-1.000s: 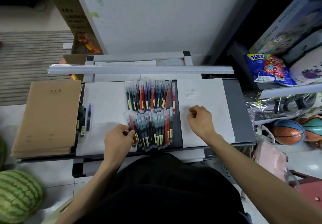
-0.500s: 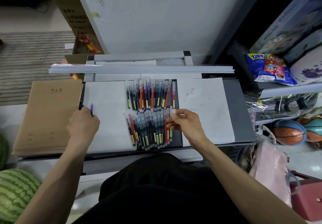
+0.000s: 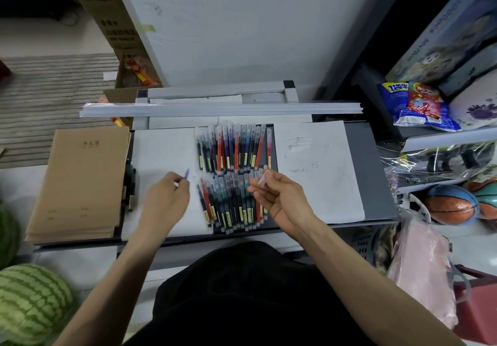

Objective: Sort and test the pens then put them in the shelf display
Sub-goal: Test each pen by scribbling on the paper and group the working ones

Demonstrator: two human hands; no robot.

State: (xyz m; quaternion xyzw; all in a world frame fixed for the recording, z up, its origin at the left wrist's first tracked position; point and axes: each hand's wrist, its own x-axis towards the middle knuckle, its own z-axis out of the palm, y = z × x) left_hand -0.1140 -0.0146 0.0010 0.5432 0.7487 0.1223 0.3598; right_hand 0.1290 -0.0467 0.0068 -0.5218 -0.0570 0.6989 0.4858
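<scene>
**Purple pen in the left hand, clear cap in the right**

The left hand is curled round a purple pen. Only the pen's far end shows, poking out past the fingertips; the rest is hidden inside the fist. The right hand pinches a clear cap between thumb and forefinger, its other fingers loosely bent.

The lower row of pens lies between the two hands. The held pen is just left of this row, over a white sheet. The cap hangs above the row's far right corner, and the right hand covers the last few pens there. Whether the fingers touch them cannot be told. The row's pens are red, green and dark, lying side by side with yellow labels near their ends.

Just beyond the lower row lies an upper row of pens, with red, blue, green and dark barrels. To the right of the lower row is a scribbled sheet. Further left, past the white sheet, a few dark pens lie against a stack of brown notebooks. A bundle of long white strips crosses behind the upper row. A watermelon sits well to the near left and a basketball well to the right.
</scene>
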